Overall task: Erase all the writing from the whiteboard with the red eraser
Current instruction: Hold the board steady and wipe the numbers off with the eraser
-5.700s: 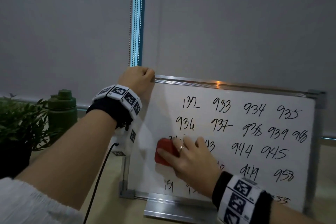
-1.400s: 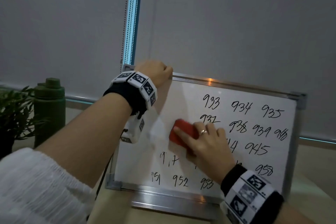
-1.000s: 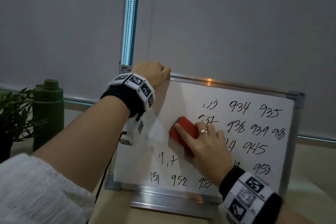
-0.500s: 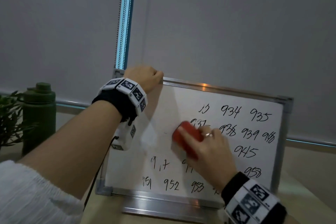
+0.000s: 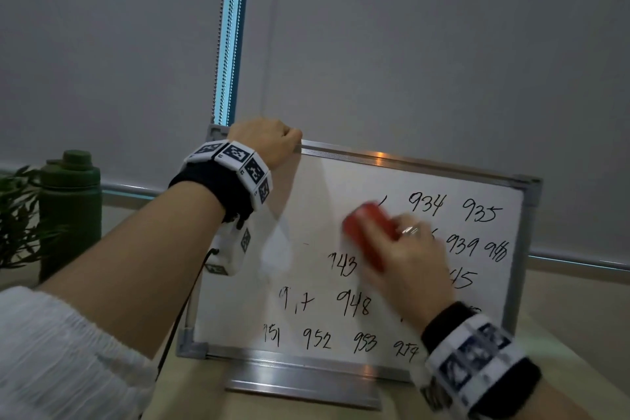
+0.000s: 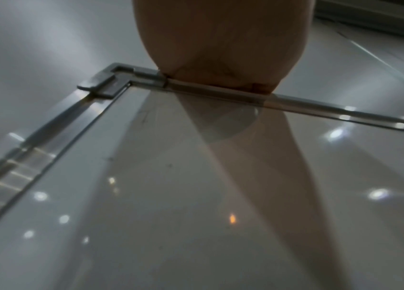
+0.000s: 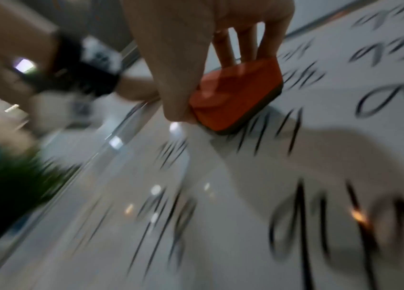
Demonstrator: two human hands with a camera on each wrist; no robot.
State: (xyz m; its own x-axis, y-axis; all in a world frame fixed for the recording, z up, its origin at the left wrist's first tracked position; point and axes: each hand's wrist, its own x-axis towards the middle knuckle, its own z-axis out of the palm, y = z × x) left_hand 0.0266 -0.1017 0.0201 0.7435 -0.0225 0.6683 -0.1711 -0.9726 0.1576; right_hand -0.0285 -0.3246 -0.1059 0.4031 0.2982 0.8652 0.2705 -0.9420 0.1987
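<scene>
A small whiteboard [image 5: 327,187] in a metal frame stands upright on the table, with black handwritten numbers over its right and lower parts. My right hand [image 5: 405,266] grips the red eraser [image 5: 366,232] and presses it flat on the board's upper middle; in the right wrist view the thumb and fingers pinch the eraser [image 7: 235,94] by its sides. My left hand [image 5: 269,140] is curled over the board's top edge near its left corner, and in the left wrist view the left hand [image 6: 220,49] sits on the frame [image 6: 320,108]. The board's upper left is wiped clean.
A dark green bottle [image 5: 71,201] and a leafy plant [image 5: 17,225] stand to the left of the board. A grey roller blind [image 5: 443,61] hangs behind, with a bead chain [image 5: 221,44]. A metal tray [image 5: 303,385] runs under the board's bottom edge.
The eraser has moved up and to the right across the top rows; 932, 933, 936 and 937 are gone. My left hand keeps its hold on the top edge.
</scene>
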